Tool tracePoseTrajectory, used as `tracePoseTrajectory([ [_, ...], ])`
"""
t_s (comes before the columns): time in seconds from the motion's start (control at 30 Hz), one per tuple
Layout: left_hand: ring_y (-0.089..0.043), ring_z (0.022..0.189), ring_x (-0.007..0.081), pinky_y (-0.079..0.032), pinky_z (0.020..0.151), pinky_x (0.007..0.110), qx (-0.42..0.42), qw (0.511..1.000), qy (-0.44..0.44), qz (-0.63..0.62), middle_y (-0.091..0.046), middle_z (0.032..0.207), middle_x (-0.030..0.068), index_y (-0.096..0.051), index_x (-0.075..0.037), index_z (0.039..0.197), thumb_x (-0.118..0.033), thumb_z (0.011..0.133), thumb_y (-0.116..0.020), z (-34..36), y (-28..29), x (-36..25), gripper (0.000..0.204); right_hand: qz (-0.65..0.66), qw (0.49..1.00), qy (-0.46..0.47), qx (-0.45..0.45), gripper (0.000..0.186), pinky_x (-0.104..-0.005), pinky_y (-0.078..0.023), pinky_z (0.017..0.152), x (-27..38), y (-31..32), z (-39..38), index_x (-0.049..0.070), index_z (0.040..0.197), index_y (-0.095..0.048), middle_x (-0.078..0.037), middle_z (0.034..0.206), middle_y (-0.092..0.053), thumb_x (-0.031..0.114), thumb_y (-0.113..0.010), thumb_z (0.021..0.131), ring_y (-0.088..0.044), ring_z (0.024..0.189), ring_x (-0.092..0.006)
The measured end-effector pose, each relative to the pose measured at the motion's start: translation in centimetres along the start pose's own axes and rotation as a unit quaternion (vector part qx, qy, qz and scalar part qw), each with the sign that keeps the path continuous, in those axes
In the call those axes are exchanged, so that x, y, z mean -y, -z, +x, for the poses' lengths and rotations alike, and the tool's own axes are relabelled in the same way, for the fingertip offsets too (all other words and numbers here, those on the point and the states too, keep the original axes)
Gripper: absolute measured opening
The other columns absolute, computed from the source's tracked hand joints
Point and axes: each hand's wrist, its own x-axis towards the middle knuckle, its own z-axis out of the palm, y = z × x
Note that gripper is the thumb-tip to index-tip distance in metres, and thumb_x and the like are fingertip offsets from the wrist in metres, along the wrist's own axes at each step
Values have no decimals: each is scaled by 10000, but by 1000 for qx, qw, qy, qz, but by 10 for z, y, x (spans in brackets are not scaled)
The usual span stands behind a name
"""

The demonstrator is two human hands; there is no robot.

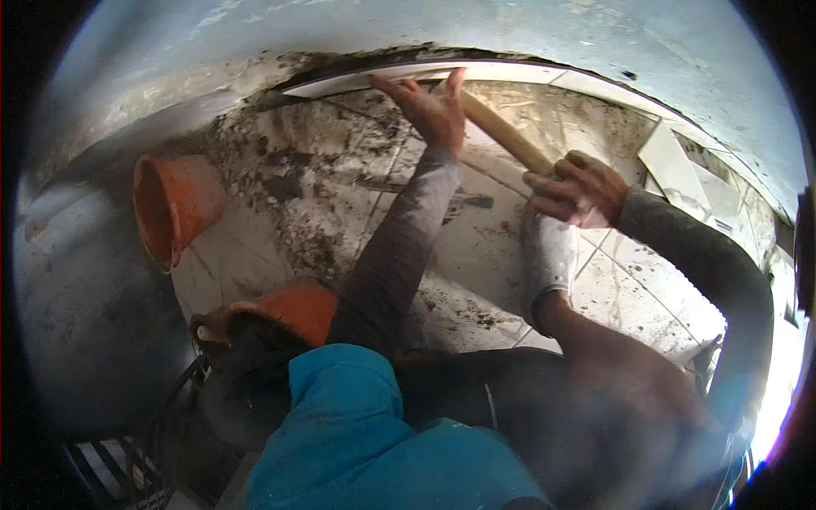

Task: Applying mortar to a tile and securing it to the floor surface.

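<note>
My left hand (433, 115) reaches up to a long white tile strip (336, 83) along the foot of the wall. Its thumb and forefinger are spread apart against the strip's face. My right hand (586, 189) is closed round the near end of a wooden handle (510, 136). That handle slants up and left, its far end close to my left thumb and the strip; whether a tool head sits there, I cannot tell. Between my forearms, a flat-bladed tool (472, 201) lies on the dirty tiled floor (476, 246), partly behind my left sleeve.
An orange bucket (200, 200) lies tipped at the left; another orange bucket (302, 308) is beside my left arm. Loose white tiles (671, 166) lean near the wall at the right. Rubble (297, 178) covers the floor's left part. My dusty foot (551, 251) stands below my right hand.
</note>
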Motion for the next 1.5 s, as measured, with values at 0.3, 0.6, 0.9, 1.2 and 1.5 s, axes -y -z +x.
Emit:
tracePoseTrajectory([
  [0.3, -78, 1419, 389, -224, 1155, 497, 12, 999, 14, 32, 71, 1492, 305, 133, 93, 1429, -275, 783, -753, -1, 1, -4, 1157, -16, 999, 23, -42, 168, -310, -540, 650, 0, 7, -2, 208, 990, -617, 23, 1133, -595, 214, -615, 822, -596, 785, -146],
  [0.6, -139, 1408, 372, -190, 1166, 482, 23, 999, 12, 22, -6, 1476, 304, 151, 88, 1429, -268, 754, -782, -2, 1, -7, 1205, -19, 998, -48, -22, 170, -318, -534, 674, -1, 2, -5, 242, 1016, -614, 22, 1193, -568, 262, -596, 848, -594, 797, -167],
  [0.9, -178, 1399, 373, -239, 1156, 458, 16, 998, 56, -1, 18, 1479, 307, 179, 71, 1426, -299, 714, -805, 2, 0, 1, 1269, 0, 997, -76, 14, 169, -318, -546, 740, 18, -6, -13, 230, 1005, -600, 42, 1262, -545, 287, -596, 846, -595, 883, -157],
  [1.2, -163, 1407, 330, -302, 1138, 452, 32, 999, 23, -38, 71, 1505, 265, 214, 5, 1439, -204, 766, -785, -5, 0, -6, 1222, 77, 979, -187, 35, 138, -335, -552, 705, 46, 6, -69, 177, 961, -599, 37, 1227, -574, 257, -622, 850, -608, 815, -158],
  [1.5, -133, 1420, 330, -323, 1131, 430, 43, 996, 48, 68, 94, 1525, 230, 193, -15, 1453, -206, 714, -833, -11, 1, -5, 1279, 135, 949, -282, 42, 107, -364, -526, 696, 91, -7, -121, 132, 797, -604, 8, 1226, -586, 209, -673, 771, -598, 754, -181],
])
